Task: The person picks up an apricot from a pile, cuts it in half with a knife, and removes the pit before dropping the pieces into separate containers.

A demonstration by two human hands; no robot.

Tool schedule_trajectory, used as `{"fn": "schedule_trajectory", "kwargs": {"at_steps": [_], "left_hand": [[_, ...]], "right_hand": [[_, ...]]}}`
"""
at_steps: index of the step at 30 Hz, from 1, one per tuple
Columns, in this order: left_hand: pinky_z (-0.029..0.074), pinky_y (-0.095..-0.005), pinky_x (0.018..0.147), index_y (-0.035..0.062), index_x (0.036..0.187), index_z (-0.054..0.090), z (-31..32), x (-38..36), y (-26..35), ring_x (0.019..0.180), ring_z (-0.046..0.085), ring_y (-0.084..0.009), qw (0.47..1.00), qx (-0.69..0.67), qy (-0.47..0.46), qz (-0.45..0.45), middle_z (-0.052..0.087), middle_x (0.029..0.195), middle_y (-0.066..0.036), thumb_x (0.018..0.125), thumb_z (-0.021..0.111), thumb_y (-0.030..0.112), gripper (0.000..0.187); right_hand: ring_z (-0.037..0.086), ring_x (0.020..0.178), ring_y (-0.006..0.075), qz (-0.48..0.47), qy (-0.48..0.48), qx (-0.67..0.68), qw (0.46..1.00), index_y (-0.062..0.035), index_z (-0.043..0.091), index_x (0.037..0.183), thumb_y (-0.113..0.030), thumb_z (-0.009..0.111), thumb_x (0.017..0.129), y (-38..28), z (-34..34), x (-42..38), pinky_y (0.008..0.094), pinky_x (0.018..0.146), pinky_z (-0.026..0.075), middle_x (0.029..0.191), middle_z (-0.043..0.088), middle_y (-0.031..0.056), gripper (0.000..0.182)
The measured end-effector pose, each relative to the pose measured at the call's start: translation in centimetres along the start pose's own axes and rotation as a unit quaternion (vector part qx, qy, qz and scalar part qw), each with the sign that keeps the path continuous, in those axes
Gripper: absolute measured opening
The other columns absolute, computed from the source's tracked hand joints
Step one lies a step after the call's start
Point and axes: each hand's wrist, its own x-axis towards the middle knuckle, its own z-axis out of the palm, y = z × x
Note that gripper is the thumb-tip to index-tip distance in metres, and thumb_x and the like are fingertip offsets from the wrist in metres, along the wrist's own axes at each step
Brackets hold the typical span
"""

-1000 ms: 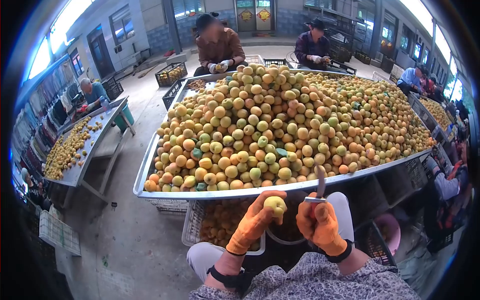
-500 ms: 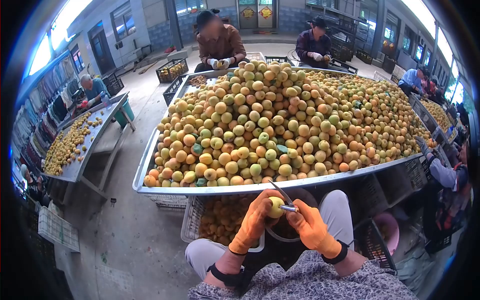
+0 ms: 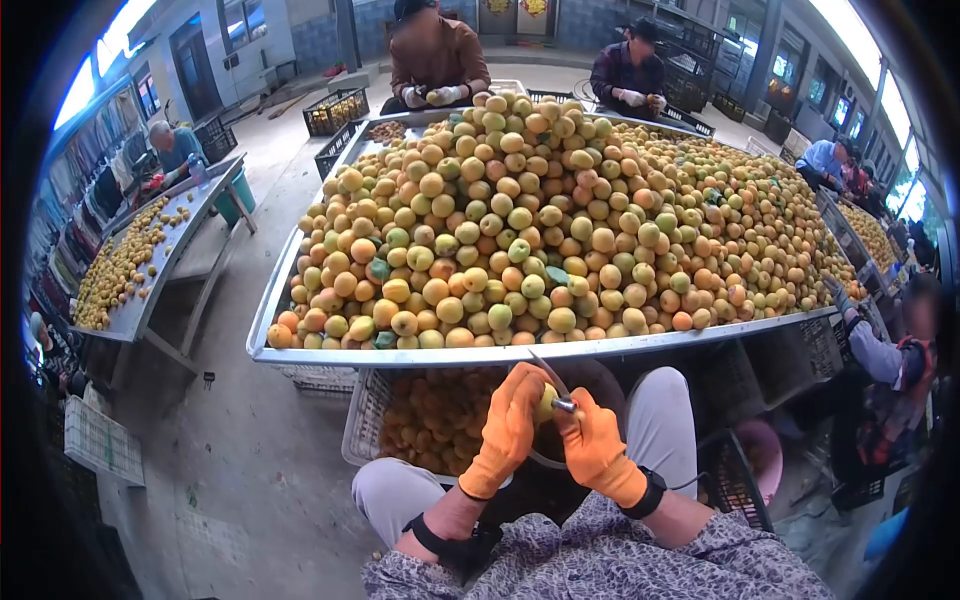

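Both my hands wear orange gloves, held close together over my lap below the table's front edge. My left hand [image 3: 508, 430] is closed around a yellow-green apricot [image 3: 545, 403], mostly covered by the fingers. In my right hand [image 3: 598, 448] is a knife [image 3: 551, 374]; its blade points up and left, against or just beside the apricot, and a shiny metal part shows at the thumb. Beyond my hands, a big heap of apricots [image 3: 480, 250] fills a metal-rimmed table [image 3: 430, 356].
Under the table stand a white crate [image 3: 362, 420] of apricots and a round tub [image 3: 607, 385] between my knees. A black crate [image 3: 735, 485] and pink basin [image 3: 762, 460] are at right. Co-workers [image 3: 437, 60] sit across the heap. Another apricot table [image 3: 185, 262] stands left.
My view has tilted down slightly, so the table sits higher. My hands have drawn closer together, and less of the apricot shows between them.
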Motion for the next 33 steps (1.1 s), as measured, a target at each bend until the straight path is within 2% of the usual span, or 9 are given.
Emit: {"fn": "schedule_trajectory", "kwargs": {"at_steps": [6, 8, 10, 14, 18, 24, 27, 29, 33], "left_hand": [[0.045, -0.0300, 0.063, -0.0012, 0.084, 0.057, 0.4, 0.6, -1.0, 0.069, 0.055, -0.0214, 0.997, 0.078, 0.017, -0.022, 0.058, 0.081, -0.011, 0.090, 0.044, 0.022, 0.027], [0.045, -0.0319, 0.065, -0.0015, 0.087, 0.057, 0.1, 0.9, -0.8, 0.068, 0.055, -0.0243, 0.998, 0.057, 0.004, -0.030, 0.057, 0.080, -0.012, 0.092, 0.041, 0.017, 0.025], [0.045, -0.0294, 0.064, 0.0001, 0.085, 0.059, 0.2, 1.4, -1.6, 0.069, 0.057, -0.0208, 0.998, 0.052, 0.023, 0.007, 0.060, 0.080, -0.010, 0.091, 0.042, 0.023, 0.030], [0.045, -0.0213, 0.061, 0.0046, 0.097, 0.059, 0.3, 1.4, -0.1, 0.070, 0.056, -0.0093, 0.997, -0.058, 0.007, -0.058, 0.060, 0.077, -0.003, 0.091, 0.049, 0.008, 0.013], [0.039, -0.0178, 0.054, 0.0060, 0.099, 0.060, 1.1, 1.0, 0.5, 0.066, 0.053, -0.0067, 0.933, -0.312, -0.003, -0.180, 0.060, 0.076, -0.001, 0.097, 0.045, 0.012, 0.017], [0.041, -0.0198, 0.058, 0.0040, 0.101, 0.059, 1.5, 1.0, -0.2, 0.067, 0.052, -0.0108, 0.901, -0.387, 0.033, -0.194, 0.058, 0.080, -0.004, 0.102, 0.029, 0.054, 0.058], [0.044, -0.0234, 0.067, 0.0033, 0.106, 0.057, 1.8, 1.1, -0.6, 0.073, 0.054, -0.0128, 0.898, -0.407, 0.026, -0.167, 0.058, 0.085, -0.007, 0.100, 0.031, 0.056, 0.059], [0.044, -0.0250, 0.071, 0.0029, 0.109, 0.056, 1.9, 1.0, -1.2, 0.076, 0.054, -0.0136, 0.903, -0.401, 0.020, -0.149, 0.058, 0.087, -0.008, 0.100, 0.031, 0.056, 0.060], [0.045, -0.0276, 0.074, 0.0026, 0.115, 0.052, 2.2, 0.7, -0.5, 0.078, 0.054, -0.0145, 0.922, -0.370, 0.022, -0.110, 0.058, 0.090, -0.009, 0.097, 0.038, 0.058, 0.060]], "right_hand": [[0.046, 0.045, 0.0243, -0.020, 0.011, 0.078, 0.997, -0.0037, 0.047, 0.085, -0.033, 0.050, 0.100, 1.1, 0.6, 0.7, 0.0342, 0.044, 0.034, 0.060, 0.050, 0.0115, 0.033], [0.034, 0.040, 0.0102, 0.309, -0.173, 0.365, 0.861, -0.0090, 0.046, 0.078, -0.033, 0.047, 0.101, 0.1, -1.5, 1.8, 0.0261, 0.037, 0.027, 0.056, 0.041, 0.0002, 0.033], [0.021, 0.039, 0.0035, 0.390, -0.305, 0.522, 0.694, -0.0147, 0.036, 0.071, -0.041, 0.041, 0.101, 0.7, -3.6, 2.5, 0.0201, 0.035, 0.017, 0.054, 0.029, -0.0065, 0.040], [0.022, 0.038, 0.0046, 0.317, -0.308, 0.646, 0.623, -0.0136, 0.038, 0.075, -0.055, 0.042, 0.098, 1.1, -5.9, 0.1, 0.0223, 0.033, 0.018, 0.055, 0.029, -0.0054, 0.048], [0.035, 0.051, 0.0052, 0.240, -0.188, 0.356, 0.883, -0.0076, 0.049, 0.088, -0.044, 0.052, 0.098, -0.3, -5.4, 0.1, 0.0196, 0.045, 0.029, 0.061, 0.039, -0.0038, 0.038], [0.039, 0.060, 0.0138, 0.152, -0.160, 0.178, 0.959, -0.0020, 0.048, 0.084, -0.035, 0.051, 0.100, 0.2, -3.0, -1.0, 0.0315, 0.056, 0.037, 0.062, 0.043, 0.0066, 0.037], [0.038, 0.057, 0.0067, 0.112, -0.140, 0.163, 0.970, 0.0003, 0.052, 0.092, -0.045, 0.050, 0.099, 0.8, -2.1, -1.1, 0.0259, 0.050, 0.033, 0.062, 0.044, -0.0008, 0.046], [0.038, 0.058, 0.0241, 0.139, -0.130, 0.163, 0.968, -0.0011, 0.048, 0.086, -0.033, 0.052, 0.099, 0.6, -1.8, -0.9, 0.0356, 0.058, 0.039, 0.063, 0.046, 0.0149, 0.035], [0.037, 0.058, 0.0243, 0.113, -0.103, 0.150, 0.977, -0.0013, 0.049, 0.088, -0.032, 0.052, 0.099, -0.2, -1.9, -0.6, 0.0367, 0.056, 0.039, 0.063, 0.048, 0.0159, 0.033]]}}
